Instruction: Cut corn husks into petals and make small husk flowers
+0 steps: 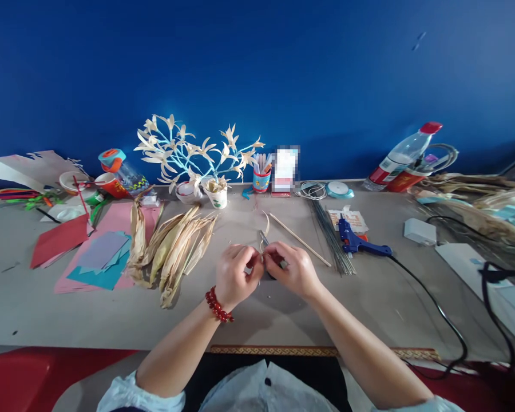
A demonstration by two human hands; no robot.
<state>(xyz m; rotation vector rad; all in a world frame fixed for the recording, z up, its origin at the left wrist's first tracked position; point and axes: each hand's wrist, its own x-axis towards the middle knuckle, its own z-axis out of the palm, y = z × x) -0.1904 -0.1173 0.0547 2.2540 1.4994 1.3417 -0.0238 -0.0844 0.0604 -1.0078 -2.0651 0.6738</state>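
- Left hand (pixel 239 273): thumb and index pinched together, no gap; on the pale strip.
- Right hand (pixel 298 270): same pinch, tip to tip with the left, same strip.
- Pale strip (pixel 268 222): thin, at the meeting fingertips; lower end hidden by fingers. Long axis runs away from the body, free end pointing to the far side of the desk (pixel 189 327), tip curling a bit left.
- Scissors (pixel 264 237): on desk under the grip, blades pointing away, dark handle partly covered by right hand.
- Thin stick (pixel 300 240): just beyond and right of the grip, slanting, near end rightward.
- Wire bundle (pixel 333 240), then blue glue gun (pixel 364 246): further right.
- Dry husks (pixel 171 254): left of the grip, long sides mostly running away from the body.
- Flower branches (pixel 197 150) in white pot (pixel 220 200): beyond the grip, leftward; green leaf print on the pot.
- Pen holder (pixel 261 183): straight beyond the grip, bright printed pattern.
- Phone-like panel (pixel 285 167): next to it, pixelated, unreadable.
- Bottle (pixel 397 159): far right of the grip, red cap, red label with barcode; brand too small to read.
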